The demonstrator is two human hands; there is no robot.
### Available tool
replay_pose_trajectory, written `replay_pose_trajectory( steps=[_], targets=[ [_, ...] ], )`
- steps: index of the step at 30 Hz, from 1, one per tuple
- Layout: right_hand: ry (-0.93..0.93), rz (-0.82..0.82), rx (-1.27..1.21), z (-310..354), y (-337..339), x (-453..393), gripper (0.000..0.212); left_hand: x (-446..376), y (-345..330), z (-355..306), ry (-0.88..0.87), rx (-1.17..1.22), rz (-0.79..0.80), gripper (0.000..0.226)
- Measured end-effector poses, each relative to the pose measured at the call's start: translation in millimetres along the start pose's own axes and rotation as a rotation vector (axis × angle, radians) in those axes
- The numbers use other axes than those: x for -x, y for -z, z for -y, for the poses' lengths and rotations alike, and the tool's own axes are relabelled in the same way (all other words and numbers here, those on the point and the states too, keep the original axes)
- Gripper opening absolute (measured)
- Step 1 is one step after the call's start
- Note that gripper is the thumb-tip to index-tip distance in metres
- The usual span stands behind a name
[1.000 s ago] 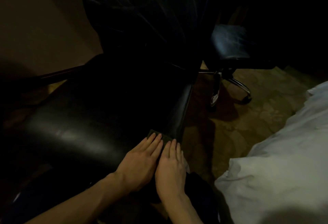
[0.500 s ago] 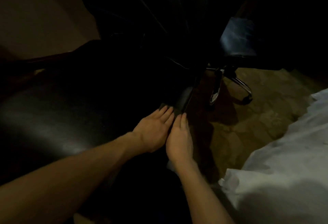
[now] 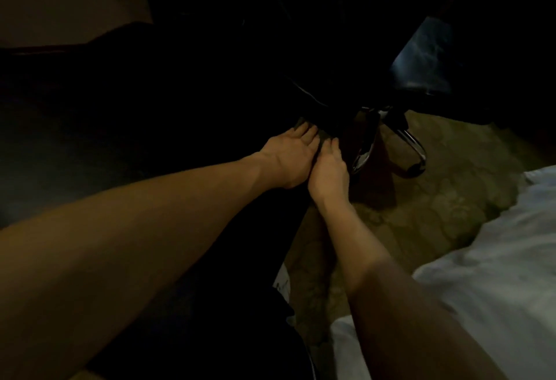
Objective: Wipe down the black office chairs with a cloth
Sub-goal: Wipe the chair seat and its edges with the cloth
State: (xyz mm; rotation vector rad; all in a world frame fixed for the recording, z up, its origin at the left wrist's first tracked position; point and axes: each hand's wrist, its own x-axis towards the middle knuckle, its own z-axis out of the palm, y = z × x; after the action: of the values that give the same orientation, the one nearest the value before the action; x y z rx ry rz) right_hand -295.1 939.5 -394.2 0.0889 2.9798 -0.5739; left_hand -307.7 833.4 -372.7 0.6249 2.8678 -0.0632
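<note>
Both my hands lie flat, side by side, on the cloth (image 3: 323, 138): left hand (image 3: 290, 160), right hand (image 3: 328, 169). No pinch; each grip is splayed, palms pressing the cloth onto the near chair (image 3: 126, 127) at the seat's back right corner, I judge for even wiping pressure. Seat edge drops off just right of my right hand. Open seat to the left. Second chair (image 3: 427, 60) stands well apart; bed (image 3: 481, 274) crowds my right.
</note>
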Motion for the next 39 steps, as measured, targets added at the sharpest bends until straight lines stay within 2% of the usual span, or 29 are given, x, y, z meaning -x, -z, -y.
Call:
replay_pose_trajectory(
  steps=[2, 12, 16, 17, 20, 22, 24, 28, 30, 31, 34, 36, 39],
  targets=[
    [-0.01, -0.033, -0.011, 7.1, -5.1, 17.0, 0.05, 19.7, -1.3, 1.7, -0.003, -0.02, -0.006, 0.065],
    [0.061, 0.081, 0.223, 72.0, -29.4, 141.4, 0.053, 167.0, -28.1, 22.8, 0.033, 0.049, -0.023, 0.062],
    [0.1, 0.102, 0.281, 98.2, -41.5, 179.0, 0.09, 218.1, -36.0, 33.0, 0.052, 0.101, -0.018, 0.062],
    [0.105, 0.12, 0.285, 104.0, -42.3, 187.1, 0.087, 228.6, -37.6, 34.6, 0.058, 0.113, -0.029, 0.062],
    [0.151, 0.163, 0.268, 118.8, -42.1, 213.6, 0.056, 259.0, -44.7, 37.3, 0.061, 0.119, -0.038, 0.062],
    [0.164, 0.17, 0.28, 126.0, -44.6, 232.2, 0.054, 278.3, -50.5, 38.3, 0.075, 0.143, -0.042, 0.061],
    [0.194, 0.089, 0.293, 132.0, -49.6, 244.2, 0.057, 292.0, -53.7, 37.5, 0.115, 0.176, -0.036, 0.062],
    [0.238, 0.008, 0.292, 135.6, -60.2, 251.6, 0.056, 301.3, -62.1, 38.8, 0.121, 0.181, -0.044, 0.062],
    [0.256, 0.029, 0.321, 137.1, -58.0, 249.4, 0.046, 299.4, -56.5, 37.3, 0.106, 0.184, -0.071, 0.061],
    [0.241, 0.06, 0.322, 137.4, -56.9, 246.9, 0.047, 296.2, -54.7, 38.5, 0.109, 0.177, -0.071, 0.062],
    [0.199, 0.097, 0.343, 134.0, -53.3, 230.2, 0.056, 280.4, -52.7, 49.0, 0.058, 0.16, -0.021, 0.069],
    [0.162, 0.084, 0.356, 125.3, -50.5, 213.4, 0.058, 259.2, -51.5, 50.6, 0.026, 0.105, -0.035, 0.064],
    [0.137, 0.12, 0.419, 108.6, -36.2, 186.8, 0.076, 222.0, -40.4, 45.1, -0.002, 0.074, 0.021, 0.065]
  ],
)
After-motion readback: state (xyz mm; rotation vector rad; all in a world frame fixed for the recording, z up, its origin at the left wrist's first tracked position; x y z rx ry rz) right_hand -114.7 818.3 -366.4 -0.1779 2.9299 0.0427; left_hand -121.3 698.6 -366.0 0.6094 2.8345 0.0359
